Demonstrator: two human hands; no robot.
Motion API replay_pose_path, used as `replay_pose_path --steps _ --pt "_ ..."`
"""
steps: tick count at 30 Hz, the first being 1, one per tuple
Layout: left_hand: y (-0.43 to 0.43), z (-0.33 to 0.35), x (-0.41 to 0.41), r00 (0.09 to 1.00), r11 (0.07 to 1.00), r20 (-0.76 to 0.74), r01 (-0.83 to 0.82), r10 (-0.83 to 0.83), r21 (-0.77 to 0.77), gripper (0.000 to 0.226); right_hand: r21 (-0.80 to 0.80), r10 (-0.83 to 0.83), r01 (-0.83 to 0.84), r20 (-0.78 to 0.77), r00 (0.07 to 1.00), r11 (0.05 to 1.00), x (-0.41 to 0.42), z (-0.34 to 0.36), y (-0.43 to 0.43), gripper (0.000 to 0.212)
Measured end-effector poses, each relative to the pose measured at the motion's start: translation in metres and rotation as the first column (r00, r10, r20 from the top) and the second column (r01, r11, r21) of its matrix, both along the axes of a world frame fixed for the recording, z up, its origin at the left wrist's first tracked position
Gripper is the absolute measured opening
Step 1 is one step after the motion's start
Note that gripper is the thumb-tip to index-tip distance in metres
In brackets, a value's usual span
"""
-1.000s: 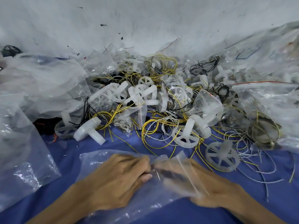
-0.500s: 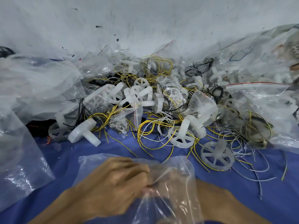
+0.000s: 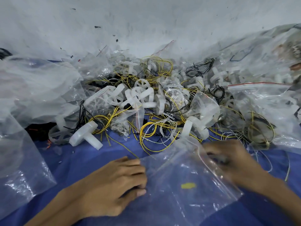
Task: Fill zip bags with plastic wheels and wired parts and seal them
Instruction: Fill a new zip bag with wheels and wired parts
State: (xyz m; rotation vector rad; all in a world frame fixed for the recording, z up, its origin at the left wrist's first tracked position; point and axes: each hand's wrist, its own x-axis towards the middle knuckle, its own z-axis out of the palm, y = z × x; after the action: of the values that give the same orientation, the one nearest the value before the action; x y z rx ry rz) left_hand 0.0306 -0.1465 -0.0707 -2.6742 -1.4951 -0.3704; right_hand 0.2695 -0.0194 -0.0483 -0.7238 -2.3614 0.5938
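Lower centre, a clear plastic zip bag [image 3: 184, 173] is pinched at its left edge by the left hand [image 3: 112, 185] and gripped opposite by the blurred right hand [image 3: 234, 162].

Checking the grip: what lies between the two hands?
Head view: the clear zip bag spans the stretch between the left hand and the right hand.
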Motion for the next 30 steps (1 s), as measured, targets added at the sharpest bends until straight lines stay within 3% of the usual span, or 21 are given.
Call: replay_pose_path --steps 1,3,4,5,6,8,12,17,19,21,24,27,30 --pt "0.0 0.001 0.001 1.0 1.0 0.002 -0.017 0.017 0.013 0.02 0.03 -0.097 0.096 0.049 0.994 0.995 0.016 0.021 0.012 0.015" --pt "0.0 0.004 0.003 0.998 0.996 0.033 -0.063 0.06 0.064 0.023 0.085 -0.412 0.418 -0.079 0.908 0.904 0.036 0.009 0.022 0.034" --pt "-0.001 0.003 0.005 0.996 0.994 0.057 -0.078 0.074 0.071 0.026 0.139 -0.499 0.496 -0.013 0.867 0.857 0.046 0.008 0.039 0.044" --pt "-0.002 0.003 0.009 0.994 0.993 0.064 -0.089 0.085 0.074 0.031 0.069 -0.497 0.492 0.113 0.86 0.868 0.05 0.004 0.04 0.051" --pt "-0.003 0.001 0.014 0.995 0.992 0.045 -0.095 0.092 0.08 0.036 -0.019 -0.432 0.445 0.209 0.877 0.895 0.048 -0.004 0.038 0.053" --pt "-0.004 -0.004 0.024 0.993 0.993 -0.041 -0.109 0.111 0.056 0.044 -0.099 -0.305 0.337 0.245 0.92 0.936 0.052 -0.017 0.04 0.051" --pt "-0.003 -0.011 0.028 0.989 0.994 -0.096 -0.11 0.109 -0.009 0.029 0.11 -0.188 0.16 0.323 0.928 0.981 0.053 -0.027 0.034 0.039" --pt "-0.002 -0.01 0.025 0.99 0.997 -0.123 -0.075 0.076 0.012 0.016 0.01 -0.207 0.207 -0.044 0.977 0.978 0.05 -0.008 0.029 0.012" --pt "-0.002 -0.009 0.025 0.988 0.997 -0.138 -0.069 0.071 0.019 0.015 -0.152 -0.068 0.057 -0.064 0.996 0.987 0.048 0.001 0.024 0.01" --pt "-0.003 -0.008 0.025 0.988 0.998 -0.145 -0.057 0.06 0.021 0.014 -0.351 0.177 -0.183 -0.049 0.983 0.918 0.045 0.005 0.018 0.006" --pt "-0.002 -0.01 0.028 0.99 0.998 -0.127 -0.049 0.054 0.044 0.016 -0.491 0.399 -0.387 -0.087 0.913 0.78 0.035 0.004 0.01 0.017" --pt "-0.004 -0.006 0.029 0.997 0.999 -0.061 -0.043 0.045 0.027 0.015 -0.632 0.495 -0.414 -0.055 0.867 0.655 0.026 0.0 0.006 0.015" --pt "-0.006 -0.002 0.027 1.0 1.0 0.003 -0.023 0.023 0.004 0.011 -0.587 0.517 -0.379 0.081 0.852 0.715 0.023 -0.014 0.006 0.034"
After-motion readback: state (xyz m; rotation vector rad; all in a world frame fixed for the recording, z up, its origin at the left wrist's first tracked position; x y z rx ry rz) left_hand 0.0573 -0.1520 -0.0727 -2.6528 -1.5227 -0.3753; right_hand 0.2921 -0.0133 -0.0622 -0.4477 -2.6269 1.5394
